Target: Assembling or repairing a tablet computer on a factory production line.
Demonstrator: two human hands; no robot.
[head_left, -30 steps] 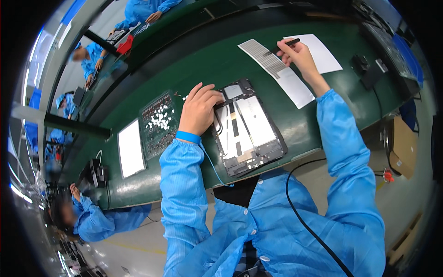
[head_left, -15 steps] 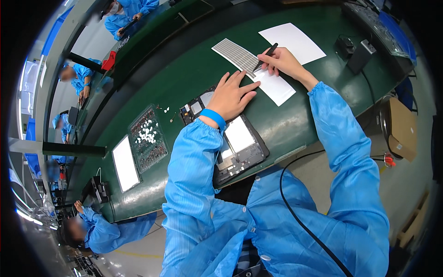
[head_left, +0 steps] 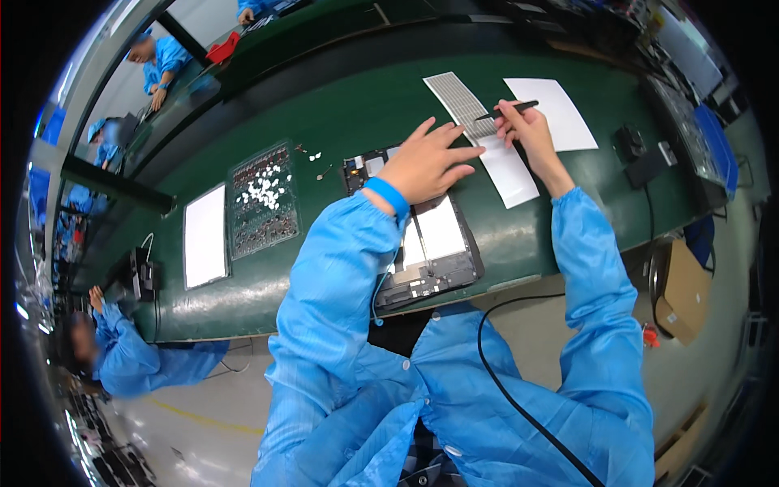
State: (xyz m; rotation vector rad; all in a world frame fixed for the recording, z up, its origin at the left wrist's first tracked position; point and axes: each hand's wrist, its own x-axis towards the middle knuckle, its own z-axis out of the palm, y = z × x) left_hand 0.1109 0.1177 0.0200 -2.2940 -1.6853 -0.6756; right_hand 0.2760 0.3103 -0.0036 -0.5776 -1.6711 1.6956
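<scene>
My right hand (head_left: 529,140) is closed on black tweezers (head_left: 518,109), their points over the gridded part of a label sheet (head_left: 456,96). That sheet carries rows of small grey strips, and its lower part is bare white. My left hand (head_left: 428,165) is open, fingers spread, with the fingertips at the sheet's left edge. It wears a blue wristband (head_left: 387,196). Below the left hand and forearm lies an opened tablet-like device (head_left: 442,269) with pale battery panels and dark circuitry, partly covered by them. Whether the tweezers hold a strip is too small to tell.
A clear tray (head_left: 294,223) of small parts and white bits stands left, beside a white panel (head_left: 205,235). White paper (head_left: 561,118) lies right of the sheet, near a black box (head_left: 647,166). A black cable (head_left: 519,385) crosses my lap. Co-workers sit at left.
The whole view has shifted and turned. My right hand has tilted the tweezers flatter, and their points are farther up the gridded part. My left hand stays at the sheet's edge.
</scene>
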